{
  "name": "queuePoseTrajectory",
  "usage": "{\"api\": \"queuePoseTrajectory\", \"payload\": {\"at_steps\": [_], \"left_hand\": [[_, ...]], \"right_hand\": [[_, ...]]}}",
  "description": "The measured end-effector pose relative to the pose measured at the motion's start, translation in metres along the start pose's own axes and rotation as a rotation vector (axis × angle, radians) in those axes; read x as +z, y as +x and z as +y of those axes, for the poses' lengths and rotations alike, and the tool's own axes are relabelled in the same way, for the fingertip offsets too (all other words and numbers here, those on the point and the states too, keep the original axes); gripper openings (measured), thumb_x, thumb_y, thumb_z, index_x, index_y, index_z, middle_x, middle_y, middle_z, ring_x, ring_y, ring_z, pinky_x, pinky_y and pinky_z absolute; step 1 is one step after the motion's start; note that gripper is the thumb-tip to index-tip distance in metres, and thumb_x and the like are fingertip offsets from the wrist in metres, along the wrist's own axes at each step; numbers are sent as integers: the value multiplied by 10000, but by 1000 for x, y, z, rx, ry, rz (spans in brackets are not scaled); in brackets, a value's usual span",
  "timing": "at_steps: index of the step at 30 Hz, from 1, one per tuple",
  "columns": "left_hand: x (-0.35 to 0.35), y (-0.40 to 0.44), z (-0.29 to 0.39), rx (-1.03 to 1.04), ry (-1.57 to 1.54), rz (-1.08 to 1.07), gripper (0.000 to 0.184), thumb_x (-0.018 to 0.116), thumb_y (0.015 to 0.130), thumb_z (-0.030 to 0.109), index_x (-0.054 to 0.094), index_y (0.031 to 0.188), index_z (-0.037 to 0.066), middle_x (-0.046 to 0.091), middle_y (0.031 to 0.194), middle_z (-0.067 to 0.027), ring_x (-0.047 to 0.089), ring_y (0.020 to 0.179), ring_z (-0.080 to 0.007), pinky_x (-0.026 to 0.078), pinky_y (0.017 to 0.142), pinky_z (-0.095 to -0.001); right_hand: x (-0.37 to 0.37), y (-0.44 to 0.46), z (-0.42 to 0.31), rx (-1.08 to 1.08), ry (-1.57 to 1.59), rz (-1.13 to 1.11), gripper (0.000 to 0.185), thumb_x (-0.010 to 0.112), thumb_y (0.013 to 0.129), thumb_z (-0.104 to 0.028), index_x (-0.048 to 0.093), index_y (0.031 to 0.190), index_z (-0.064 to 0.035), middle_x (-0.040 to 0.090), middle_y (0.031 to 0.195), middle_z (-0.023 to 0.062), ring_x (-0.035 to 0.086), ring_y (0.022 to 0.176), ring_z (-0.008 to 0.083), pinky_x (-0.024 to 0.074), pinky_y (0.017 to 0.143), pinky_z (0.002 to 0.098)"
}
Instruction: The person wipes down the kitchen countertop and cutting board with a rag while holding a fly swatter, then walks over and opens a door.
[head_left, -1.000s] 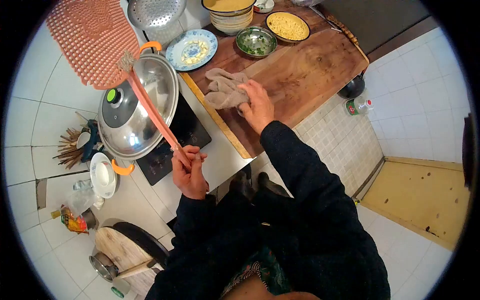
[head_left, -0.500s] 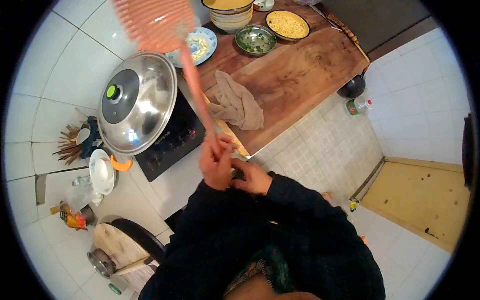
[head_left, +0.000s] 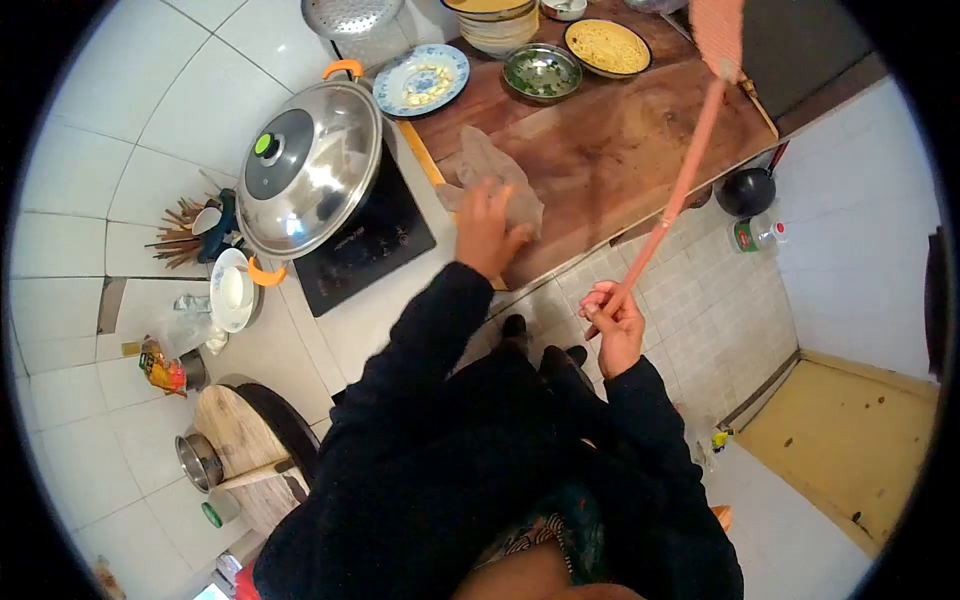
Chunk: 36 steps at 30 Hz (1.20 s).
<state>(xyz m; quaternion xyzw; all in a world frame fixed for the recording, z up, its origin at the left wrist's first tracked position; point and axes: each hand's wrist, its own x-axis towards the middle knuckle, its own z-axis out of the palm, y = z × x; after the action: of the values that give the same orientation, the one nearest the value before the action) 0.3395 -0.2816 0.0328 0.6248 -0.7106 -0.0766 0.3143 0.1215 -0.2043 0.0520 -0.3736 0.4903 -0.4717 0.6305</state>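
Observation:
A pink fly swatter [head_left: 668, 218] rises from my right hand [head_left: 613, 322], whose fingers are closed around the lower end of its handle. The swatter head [head_left: 718, 35] points away toward the top of the view and is partly cut off. My left hand [head_left: 487, 230], its fingers apart and slightly blurred, reaches over a crumpled brown cloth [head_left: 490, 160] at the near left corner of the wooden board [head_left: 590, 150]. Whether the fingers press on the cloth is hard to see.
Left of the board, a lidded steel wok [head_left: 320, 170] stands on a black induction cooker [head_left: 370, 250]. A blue-patterned plate [head_left: 395, 85], a glass bowl of greens [head_left: 540, 72] and a yellow dish [head_left: 608, 45] stand at the back. A black pan [head_left: 747, 190] is at the right.
The fly swatter has passed from my left hand to my right and swung to the right. My left hand has moved up over the cloth. The view has shifted slightly.

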Motion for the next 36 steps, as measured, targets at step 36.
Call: {"api": "queuePoseTrajectory", "payload": {"at_steps": [36], "left_hand": [[121,91,-48,-243,490,-184,576,652,704,216,432,1218,78,327,1336,-137,367,1178,-334,337,956,-417]], "right_hand": [[-221,-9,-22,-33,13,408,261,530,786,6,481,1034,-58,567,812,65,552,720,143,406,498,219]]}}
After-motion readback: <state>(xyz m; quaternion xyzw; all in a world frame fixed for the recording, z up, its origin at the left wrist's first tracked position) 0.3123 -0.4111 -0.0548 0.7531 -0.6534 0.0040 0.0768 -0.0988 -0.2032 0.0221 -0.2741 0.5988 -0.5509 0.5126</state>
